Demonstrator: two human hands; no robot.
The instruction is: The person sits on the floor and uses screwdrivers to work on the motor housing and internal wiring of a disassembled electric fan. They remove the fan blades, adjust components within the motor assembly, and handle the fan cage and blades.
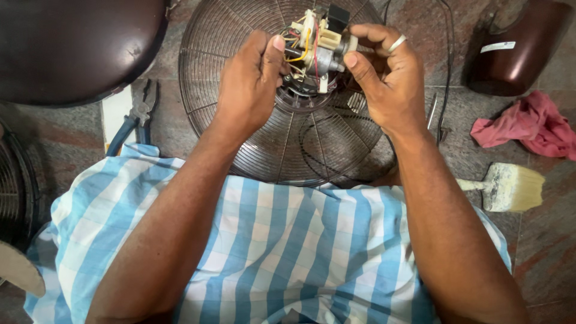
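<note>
- A soft blue-and-white striped cloth (282, 258) is draping over the person's lap along the bottom of the frame.
- Both forearms are rising from it toward the upper centre.
- The left hand (249, 81) is curling its fingers tightly around the left side of a small fan motor assembly of cream plastic, grey metal and red and yellow wires (315, 45).
- The right hand (384, 78), wearing a silver ring, is pinching the assembly's right end between thumb and forefinger.
- A round ribbed wire fan guard (240, 96) is lying beneath on the speckled stone floor (540, 240).
- Blue-handled pliers (137, 120) are resting at left; a bristly pale brush (510, 187) and crumpled pink rag (531, 123) at right.
</note>
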